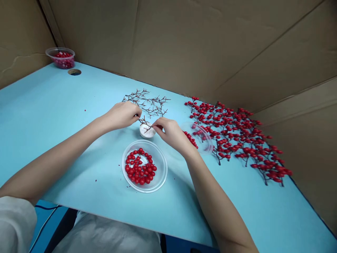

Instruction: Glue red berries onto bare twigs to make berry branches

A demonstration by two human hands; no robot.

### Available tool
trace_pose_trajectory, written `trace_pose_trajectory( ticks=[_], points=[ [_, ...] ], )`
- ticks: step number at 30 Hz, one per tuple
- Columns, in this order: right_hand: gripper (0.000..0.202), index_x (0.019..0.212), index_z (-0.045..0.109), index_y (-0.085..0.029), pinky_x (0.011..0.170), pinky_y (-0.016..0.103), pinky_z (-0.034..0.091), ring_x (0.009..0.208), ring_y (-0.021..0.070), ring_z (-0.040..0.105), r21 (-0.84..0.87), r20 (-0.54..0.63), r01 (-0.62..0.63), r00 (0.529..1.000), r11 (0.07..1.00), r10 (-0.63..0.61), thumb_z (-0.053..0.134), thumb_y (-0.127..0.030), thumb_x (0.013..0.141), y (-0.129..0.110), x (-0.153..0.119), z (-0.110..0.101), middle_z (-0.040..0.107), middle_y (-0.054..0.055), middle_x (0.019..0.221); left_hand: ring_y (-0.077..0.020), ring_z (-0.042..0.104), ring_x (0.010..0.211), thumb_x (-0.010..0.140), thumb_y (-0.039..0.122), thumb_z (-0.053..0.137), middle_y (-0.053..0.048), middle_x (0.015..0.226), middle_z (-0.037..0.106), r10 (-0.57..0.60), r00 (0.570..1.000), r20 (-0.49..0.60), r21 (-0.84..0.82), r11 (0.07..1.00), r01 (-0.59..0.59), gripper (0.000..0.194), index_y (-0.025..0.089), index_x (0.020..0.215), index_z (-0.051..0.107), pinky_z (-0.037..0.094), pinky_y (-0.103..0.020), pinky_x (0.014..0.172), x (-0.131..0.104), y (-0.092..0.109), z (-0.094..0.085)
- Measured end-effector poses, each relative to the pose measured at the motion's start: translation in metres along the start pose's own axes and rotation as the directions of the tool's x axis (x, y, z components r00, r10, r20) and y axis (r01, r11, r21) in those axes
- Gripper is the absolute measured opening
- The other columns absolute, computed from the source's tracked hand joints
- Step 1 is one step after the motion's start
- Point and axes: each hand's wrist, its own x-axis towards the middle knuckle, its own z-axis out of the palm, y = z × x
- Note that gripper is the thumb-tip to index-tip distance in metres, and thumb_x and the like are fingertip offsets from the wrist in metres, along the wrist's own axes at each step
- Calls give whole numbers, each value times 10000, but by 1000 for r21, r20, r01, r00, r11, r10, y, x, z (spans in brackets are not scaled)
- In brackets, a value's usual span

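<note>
A small brown branch (144,121) without berries is held between my two hands, over a small white-filled dish (147,132). My left hand (125,115) is closed on the branch at its left side. At the other end, the fingers of my right hand (170,130) pinch a twig tip. Just nearer to me stands a clear plastic bowl (162,172) with loose red berries (140,168) in it. More bare brown branches (152,103) lie on the table behind my hands.
Many red-berried branches (237,133) cover the right side of the blue table (86,151). A clear container (207,140) with red berries is partly behind my right wrist. Another berry tub (63,59) stands at the far left by a round hole (74,72). Cardboard walls (171,42) enclose the back.
</note>
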Motion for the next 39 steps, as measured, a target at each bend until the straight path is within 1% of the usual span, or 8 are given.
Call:
trace_pose_trajectory(
  ticks=[3, 5, 10, 13, 19, 25, 31, 39],
  points=[
    [156, 717, 575, -147, 581, 221, 372, 634, 125, 509, 19, -64, 11, 998, 1000, -10, 429, -106, 755, 2, 0, -4, 581, 40, 702, -154, 559, 713, 740, 174, 369, -12, 740, 636, 0, 1000, -25, -11, 1000, 0, 227, 176, 721, 595, 336, -226, 542, 0, -1, -3],
    [153, 711, 575, -146, 575, 216, 367, 630, 122, 507, 23, -68, 10, 998, 1000, -8, 434, -101, 749, 1, -1, -5, 580, 38, 697, -151, 559, 712, 740, 173, 372, -10, 735, 634, 5, 1000, -29, -17, 1000, -5, 223, 175, 721, 594, 341, -224, 552, 0, -1, -4],
    [158, 690, 579, -126, 554, 204, 356, 592, 109, 494, 23, 56, -12, 998, 1000, 10, 438, -63, 719, -3, -1, 1, 574, 39, 671, -158, 558, 709, 732, 163, 372, -18, 740, 632, 17, 1000, 15, 18, 1000, -17, 224, 176, 712, 595, 330, -228, 538, 0, 0, -1],
    [161, 684, 579, -126, 547, 202, 352, 577, 103, 485, 34, 78, -15, 997, 999, 13, 436, -58, 709, -3, 0, 2, 569, 30, 657, -163, 557, 709, 737, 166, 370, -25, 739, 633, 29, 999, 29, 31, 999, -30, 229, 177, 717, 598, 325, -229, 535, -1, 1, 0],
    [146, 690, 571, -150, 528, 204, 346, 564, 101, 469, 75, -60, -7, 998, 997, 12, 436, -113, 728, 0, -1, -8, 570, 17, 662, -154, 557, 710, 742, 167, 377, -24, 742, 641, 13, 1000, -8, -28, 1000, -13, 226, 169, 722, 602, 341, -225, 563, -1, 0, -4],
    [138, 787, 555, -151, 510, 204, 343, 524, 94, 447, 118, -118, -69, 990, 991, 83, 425, -136, 747, 0, -2, -11, 523, -8, 602, -148, 557, 705, 749, 181, 396, -27, 763, 645, 6, 1000, 3, -76, 997, -5, 222, 164, 759, 617, 352, -222, 582, 0, -2, -5],
    [147, 679, 562, -153, 544, 212, 360, 574, 103, 466, 34, -88, 14, 996, 999, -11, 438, -85, 721, -5, -3, -15, 521, 20, 666, -133, 538, 664, 732, 157, 399, -21, 727, 629, 53, 997, 51, -110, 993, -47, 213, 169, 716, 610, 349, -216, 572, -1, 0, -7],
    [207, 696, 576, -145, 580, 242, 369, 613, 123, 474, -111, 14, 91, 996, 990, -90, 392, -76, 761, -22, 0, -8, 509, 55, 745, -128, 506, 590, 696, 127, 385, -20, 667, 609, 104, 981, 162, -70, 993, -94, 218, 177, 668, 596, 312, -219, 521, -5, 1, -13]
  ],
)
